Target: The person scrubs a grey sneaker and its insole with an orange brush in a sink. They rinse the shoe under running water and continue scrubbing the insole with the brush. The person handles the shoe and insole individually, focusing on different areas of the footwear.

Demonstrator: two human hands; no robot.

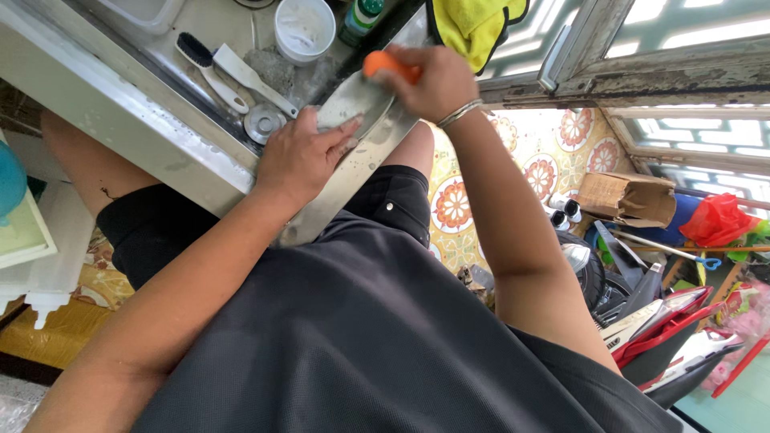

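Note:
My left hand [301, 156] presses flat on a shiny, flat metal piece [353, 100] that lies over the rim of a stainless steel sink [120, 120]; I cannot tell what kind of utensil it is. At the far end of that piece, my right hand [433, 80] is closed around an orange scrubber [389, 64] and holds it against the metal. A thin bangle sits on my right wrist. My dark shirt and shorts fill the lower part of the view.
In the sink lie a black-bristled brush [210, 68], a white handled tool [253, 76], a round metal strainer [263, 122], a white cup [305, 28] and a green bottle [361, 16]. A yellow cloth [473, 28] hangs on the window frame. A cardboard box [626, 196] and a scooter [642, 321] stand at the right.

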